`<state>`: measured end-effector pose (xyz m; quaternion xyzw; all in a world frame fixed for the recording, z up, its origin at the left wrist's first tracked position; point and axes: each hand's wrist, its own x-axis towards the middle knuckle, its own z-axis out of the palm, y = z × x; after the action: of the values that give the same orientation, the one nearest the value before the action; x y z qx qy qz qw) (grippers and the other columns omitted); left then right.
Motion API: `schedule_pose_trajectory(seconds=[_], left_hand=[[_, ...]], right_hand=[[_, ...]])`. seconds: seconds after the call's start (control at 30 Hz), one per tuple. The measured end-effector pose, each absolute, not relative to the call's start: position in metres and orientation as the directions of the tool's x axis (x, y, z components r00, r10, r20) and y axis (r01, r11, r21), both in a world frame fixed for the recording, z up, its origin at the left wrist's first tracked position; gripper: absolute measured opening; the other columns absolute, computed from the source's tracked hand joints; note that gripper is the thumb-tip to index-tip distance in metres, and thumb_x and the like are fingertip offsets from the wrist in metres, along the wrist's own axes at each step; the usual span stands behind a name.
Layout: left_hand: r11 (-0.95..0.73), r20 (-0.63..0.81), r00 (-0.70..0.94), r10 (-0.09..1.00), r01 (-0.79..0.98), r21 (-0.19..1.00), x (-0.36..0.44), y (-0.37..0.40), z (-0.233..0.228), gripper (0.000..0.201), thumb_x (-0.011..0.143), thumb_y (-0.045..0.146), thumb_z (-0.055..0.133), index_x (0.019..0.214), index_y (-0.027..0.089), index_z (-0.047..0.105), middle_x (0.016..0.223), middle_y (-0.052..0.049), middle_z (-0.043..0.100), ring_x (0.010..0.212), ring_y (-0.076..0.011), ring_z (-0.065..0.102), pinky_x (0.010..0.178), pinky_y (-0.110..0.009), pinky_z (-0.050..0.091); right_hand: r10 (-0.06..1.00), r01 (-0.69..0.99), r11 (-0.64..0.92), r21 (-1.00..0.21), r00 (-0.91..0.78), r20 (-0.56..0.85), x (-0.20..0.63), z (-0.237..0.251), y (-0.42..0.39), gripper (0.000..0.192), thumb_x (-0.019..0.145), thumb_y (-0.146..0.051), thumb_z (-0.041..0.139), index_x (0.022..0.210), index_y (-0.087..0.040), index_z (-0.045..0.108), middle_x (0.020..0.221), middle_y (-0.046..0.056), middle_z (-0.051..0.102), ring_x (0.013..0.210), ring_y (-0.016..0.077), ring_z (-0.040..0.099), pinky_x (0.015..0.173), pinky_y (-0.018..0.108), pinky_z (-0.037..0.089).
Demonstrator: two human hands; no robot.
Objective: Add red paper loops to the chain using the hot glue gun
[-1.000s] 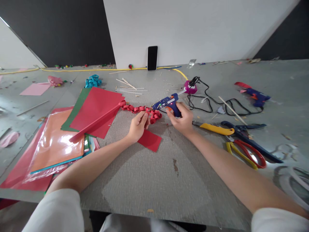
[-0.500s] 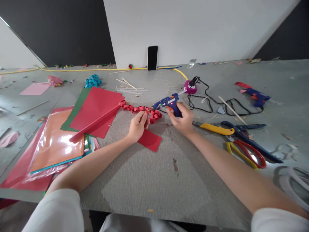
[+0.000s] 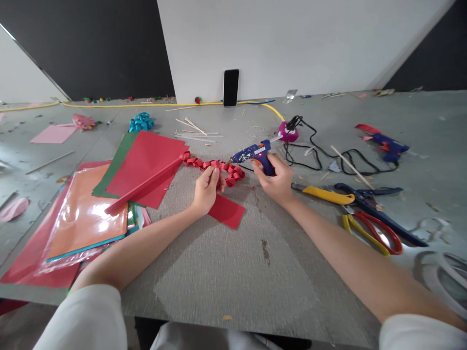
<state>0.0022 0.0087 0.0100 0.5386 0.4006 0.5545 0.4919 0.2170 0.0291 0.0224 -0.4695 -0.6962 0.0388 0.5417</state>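
My right hand (image 3: 275,177) grips a blue hot glue gun (image 3: 251,153) by its handle, fingers at the orange trigger. The gun's nozzle points left toward my left hand (image 3: 207,189), whose thumb and fingers are pinched together. What sits in that pinch is too small to make out. A red curled paper chain (image 3: 235,176) lies just behind the left fingers, running left to a long rolled red paper strip (image 3: 146,184). Beneath the left hand is a small red paper rectangle (image 3: 228,211) on the table.
At left lie red paper sheets (image 3: 142,160) and a plastic sleeve of orange paper (image 3: 87,209). To the right are a yellow cutter knife (image 3: 328,195), scissors (image 3: 379,233) and a second glue gun (image 3: 390,147). A phone (image 3: 230,87) leans on the wall; black cords (image 3: 310,131) trail right.
The nozzle was close against my left fingertips and is now a little apart from them. My left hand has shifted slightly left; the glue gun has barely moved.
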Motion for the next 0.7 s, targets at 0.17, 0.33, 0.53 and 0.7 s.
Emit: schedule_pose_trajectory(seconds=[0.17, 0.33, 0.53, 0.7], left_hand=[[-0.204, 0.213, 0.072, 0.974, -0.118, 0.972, 0.002, 0.009, 0.008, 0.049, 0.099, 0.067, 0.054, 0.094, 0.019, 0.061, 0.068, 0.001, 0.06, 0.054, -0.0094, 0.054, 0.05, -0.021, 0.04], [-0.33, 0.328, 0.077, 0.941, 0.004, 0.944, -0.001, 0.006, 0.01, 0.048, 0.101, 0.062, 0.054, 0.091, 0.017, 0.069, 0.076, -0.003, 0.066, 0.071, -0.013, 0.061, 0.07, -0.025, 0.05], [-0.483, 0.478, 0.068, 0.876, 0.168, 0.86, -0.004, 0.006, 0.011, 0.041, 0.099, 0.057, 0.062, 0.091, 0.02, 0.079, 0.095, -0.008, 0.071, 0.091, -0.0185, 0.065, 0.087, -0.031, 0.052], [-0.54, 0.539, 0.048, 0.841, 0.125, 0.832, -0.003, 0.008, 0.008, 0.024, 0.095, 0.045, 0.073, 0.095, 0.024, 0.083, 0.095, -0.008, 0.074, 0.093, -0.0203, 0.067, 0.088, -0.035, 0.054]], right_hand=[[0.726, 0.663, 0.443, -0.603, 0.129, 0.676, 0.222, 0.006, 0.046, 0.022, 0.092, -0.044, 0.069, 0.095, -0.022, 0.066, 0.077, 0.001, 0.057, 0.068, 0.0194, 0.054, 0.073, 0.037, 0.049], [0.701, 0.72, 0.292, -0.63, 0.287, 0.653, 0.231, -0.015, 0.065, 0.05, 0.081, -0.056, 0.08, 0.113, -0.019, 0.065, 0.105, 0.012, 0.065, 0.101, 0.0303, 0.06, 0.095, 0.052, 0.049], [0.758, 0.502, 0.554, -0.664, 0.026, 0.652, 0.21, 0.012, 0.035, 0.029, 0.094, -0.049, 0.071, 0.107, -0.024, 0.071, 0.1, 0.006, 0.067, 0.091, 0.0228, 0.063, 0.092, 0.044, 0.053], [0.784, 0.302, 0.618, -0.726, -0.165, 0.598, 0.184, 0.026, 0.011, 0.024, 0.095, -0.05, 0.072, 0.101, -0.027, 0.076, 0.092, 0.004, 0.071, 0.086, 0.021, 0.066, 0.085, 0.041, 0.056]])
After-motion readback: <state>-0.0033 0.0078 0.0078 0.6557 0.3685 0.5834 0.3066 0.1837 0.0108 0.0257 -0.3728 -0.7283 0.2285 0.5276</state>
